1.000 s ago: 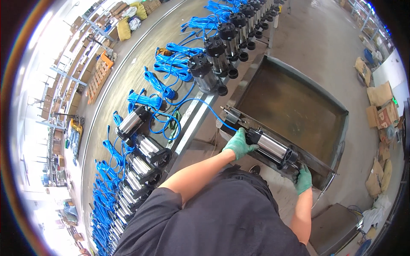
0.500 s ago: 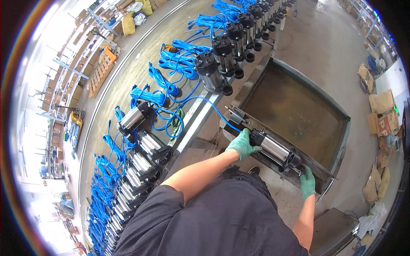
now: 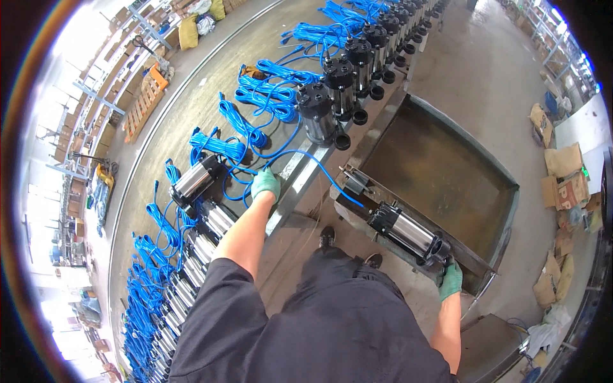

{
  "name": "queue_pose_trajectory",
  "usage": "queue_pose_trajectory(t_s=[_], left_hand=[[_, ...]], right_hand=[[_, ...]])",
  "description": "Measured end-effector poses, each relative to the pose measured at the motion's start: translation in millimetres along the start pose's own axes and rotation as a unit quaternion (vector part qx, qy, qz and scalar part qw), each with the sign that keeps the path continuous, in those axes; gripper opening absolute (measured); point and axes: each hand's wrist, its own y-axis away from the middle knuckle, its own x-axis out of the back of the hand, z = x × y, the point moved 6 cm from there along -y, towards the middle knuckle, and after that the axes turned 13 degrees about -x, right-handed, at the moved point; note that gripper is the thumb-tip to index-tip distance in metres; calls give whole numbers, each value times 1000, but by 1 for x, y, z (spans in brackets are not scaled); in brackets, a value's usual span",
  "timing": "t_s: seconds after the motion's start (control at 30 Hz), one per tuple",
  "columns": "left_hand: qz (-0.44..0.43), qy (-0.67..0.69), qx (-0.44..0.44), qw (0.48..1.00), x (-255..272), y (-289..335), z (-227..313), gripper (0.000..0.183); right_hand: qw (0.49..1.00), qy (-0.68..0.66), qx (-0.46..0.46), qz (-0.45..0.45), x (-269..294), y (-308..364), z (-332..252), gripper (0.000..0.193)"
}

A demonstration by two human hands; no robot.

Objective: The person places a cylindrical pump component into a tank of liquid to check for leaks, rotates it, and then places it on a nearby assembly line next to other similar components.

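A silver pump [image 3: 408,231] with black ends lies on its side along the near edge of a metal water tank [image 3: 461,121]. My right hand [image 3: 451,281], green-gloved, is closed at the pump's near right end, its fingers partly hidden. My left hand [image 3: 265,186], also gloved, is over the bench edge by the blue cable [image 3: 314,157] that runs to the pump. Its fingers look curled down; what they hold is hidden. A small cylindrical metal fitting [image 3: 357,181] sits at the tank's left corner.
Upright pumps [image 3: 317,116] line the far bench edge, beside bundled blue cables [image 3: 265,101]. More pumps lie along the near left bench, one [image 3: 195,179] set apart on top. Cartons [image 3: 558,191] stand on the right; a pallet [image 3: 145,105] leans on the far left.
My left hand has left the pump's left end and moved left to the bench edge, over a dark green strip there. The right hand stays at the pump's other end.
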Motion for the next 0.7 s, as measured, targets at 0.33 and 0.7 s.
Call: queue_pose_trajectory(t_s=[0.33, 0.7], left_hand=[[-25, -91, -34, 995, 13, -10, -23, 32], [-44, 195, -50, 978, 4, 24, 9, 26]], right_hand=[[994, 103, 47, -6, 16, -3, 3, 28], [993, 112, 41, -10, 14, -11, 0, 30]])
